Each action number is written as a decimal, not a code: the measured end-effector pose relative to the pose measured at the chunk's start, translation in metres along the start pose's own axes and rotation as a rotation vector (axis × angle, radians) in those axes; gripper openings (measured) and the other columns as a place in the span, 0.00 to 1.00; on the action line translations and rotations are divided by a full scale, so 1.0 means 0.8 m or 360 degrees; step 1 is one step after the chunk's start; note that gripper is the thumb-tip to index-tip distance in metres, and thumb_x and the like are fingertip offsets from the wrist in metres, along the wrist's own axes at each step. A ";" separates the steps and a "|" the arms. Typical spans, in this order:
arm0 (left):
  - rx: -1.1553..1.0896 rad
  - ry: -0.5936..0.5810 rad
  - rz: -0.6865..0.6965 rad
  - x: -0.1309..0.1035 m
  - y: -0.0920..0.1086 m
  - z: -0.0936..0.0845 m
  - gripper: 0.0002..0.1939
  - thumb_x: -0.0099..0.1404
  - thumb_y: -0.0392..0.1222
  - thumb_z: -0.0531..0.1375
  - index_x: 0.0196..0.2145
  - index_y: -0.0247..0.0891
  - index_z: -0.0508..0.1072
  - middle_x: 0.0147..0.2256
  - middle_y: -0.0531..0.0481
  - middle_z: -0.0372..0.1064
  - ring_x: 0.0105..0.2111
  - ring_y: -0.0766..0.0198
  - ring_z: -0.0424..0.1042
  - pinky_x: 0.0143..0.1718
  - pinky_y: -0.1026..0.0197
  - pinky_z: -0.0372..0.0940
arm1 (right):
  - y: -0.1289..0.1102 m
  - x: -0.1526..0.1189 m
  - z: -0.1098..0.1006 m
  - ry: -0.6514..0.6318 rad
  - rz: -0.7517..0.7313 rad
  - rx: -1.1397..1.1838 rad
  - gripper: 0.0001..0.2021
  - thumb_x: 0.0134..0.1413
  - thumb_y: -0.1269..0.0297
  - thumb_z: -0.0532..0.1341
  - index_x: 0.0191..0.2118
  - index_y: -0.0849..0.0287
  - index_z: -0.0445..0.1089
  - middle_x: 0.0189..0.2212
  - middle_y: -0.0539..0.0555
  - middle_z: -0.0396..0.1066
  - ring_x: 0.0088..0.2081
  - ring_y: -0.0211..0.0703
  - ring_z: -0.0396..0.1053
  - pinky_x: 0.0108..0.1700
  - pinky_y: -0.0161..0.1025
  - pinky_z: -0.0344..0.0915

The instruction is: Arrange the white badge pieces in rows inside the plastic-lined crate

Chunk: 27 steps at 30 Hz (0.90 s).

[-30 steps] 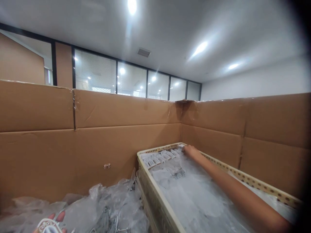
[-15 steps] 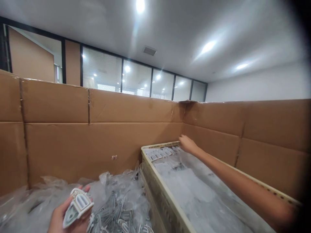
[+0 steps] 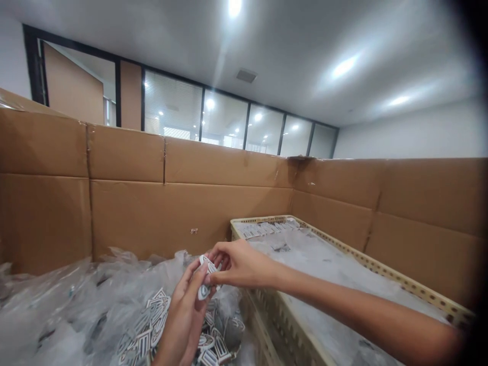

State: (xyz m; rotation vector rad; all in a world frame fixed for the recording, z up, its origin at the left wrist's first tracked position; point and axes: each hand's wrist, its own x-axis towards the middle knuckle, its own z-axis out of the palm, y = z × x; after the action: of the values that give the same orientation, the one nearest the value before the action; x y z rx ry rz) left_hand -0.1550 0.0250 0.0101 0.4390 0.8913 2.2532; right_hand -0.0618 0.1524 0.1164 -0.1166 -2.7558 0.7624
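Note:
My left hand [image 3: 186, 310] is closed around a few white-edged embroidered patches [image 3: 203, 292], held up left of the crate. My right hand [image 3: 246, 263] meets it there, thumb and fingers pinched at the same patches. How many it grips is hidden by the fingers. Below lies a heap of loose patches [image 3: 150, 320] with grey and white stripes, partly among clear plastic bags [image 3: 72, 305]. Along the far end of the yellow plastic crate [image 3: 301, 330] runs a row of overlapping patches [image 3: 263, 230].
Cloudy plastic sheeting [image 3: 324, 264] covers most of the crate's contents, and another crate seems to sit beneath it. Tall cardboard walls [image 3: 129, 213] enclose the back and right side. Beyond them are glass partitions [image 3: 224, 119].
My right hand has left the crate's far end and come left and nearer to the patches. My left hand has risen and moved right with them. The view has turned slightly left.

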 end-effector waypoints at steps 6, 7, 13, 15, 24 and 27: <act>0.0251 -0.0072 0.0008 0.001 0.016 -0.013 0.30 0.60 0.52 0.77 0.58 0.45 0.79 0.60 0.44 0.77 0.52 0.59 0.78 0.45 0.66 0.73 | 0.029 0.014 -0.014 -0.0013 0.0053 0.0127 0.11 0.59 0.67 0.66 0.45 0.62 0.82 0.33 0.53 0.81 0.32 0.38 0.75 0.30 0.30 0.63; 0.0272 -0.0066 0.0030 0.002 0.020 -0.015 0.30 0.61 0.52 0.77 0.58 0.44 0.79 0.60 0.44 0.77 0.52 0.59 0.78 0.44 0.67 0.73 | 0.035 0.018 -0.028 0.0052 0.0052 0.0101 0.10 0.60 0.67 0.65 0.44 0.62 0.83 0.33 0.53 0.81 0.32 0.38 0.75 0.30 0.30 0.63; 0.0464 -0.0047 0.0206 -0.002 0.048 -0.020 0.28 0.59 0.52 0.77 0.55 0.44 0.80 0.61 0.45 0.76 0.52 0.59 0.79 0.43 0.71 0.74 | 0.110 0.045 -0.128 0.0636 0.0655 -0.0120 0.11 0.66 0.64 0.65 0.49 0.62 0.82 0.41 0.53 0.83 0.36 0.36 0.78 0.35 0.26 0.67; 0.0502 -0.0003 0.0216 -0.004 0.057 -0.023 0.29 0.58 0.52 0.77 0.55 0.44 0.80 0.61 0.45 0.76 0.55 0.57 0.78 0.44 0.71 0.75 | 0.136 0.050 -0.141 0.0601 0.0829 -0.0121 0.11 0.64 0.65 0.68 0.48 0.64 0.82 0.40 0.54 0.83 0.34 0.36 0.78 0.34 0.27 0.68; 0.0626 0.0061 0.0255 -0.002 0.078 -0.037 0.33 0.53 0.53 0.80 0.55 0.47 0.81 0.64 0.48 0.75 0.66 0.48 0.71 0.45 0.72 0.76 | 0.198 0.035 -0.121 0.0106 0.1213 -0.0038 0.10 0.70 0.61 0.68 0.45 0.65 0.76 0.41 0.53 0.78 0.39 0.40 0.77 0.43 0.40 0.78; 0.0633 0.0041 0.0265 -0.005 0.077 -0.036 0.30 0.56 0.51 0.78 0.55 0.47 0.81 0.63 0.48 0.75 0.65 0.50 0.72 0.47 0.71 0.75 | 0.208 0.027 -0.113 -0.0014 0.1249 -0.0003 0.12 0.71 0.59 0.66 0.49 0.64 0.75 0.45 0.55 0.77 0.43 0.42 0.77 0.45 0.42 0.78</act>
State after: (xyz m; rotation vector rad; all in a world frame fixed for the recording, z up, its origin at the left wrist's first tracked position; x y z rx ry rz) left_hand -0.1951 -0.0247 0.0325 0.6843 1.3686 2.2310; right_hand -0.0558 0.3432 0.1105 -1.2408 -2.6817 0.9178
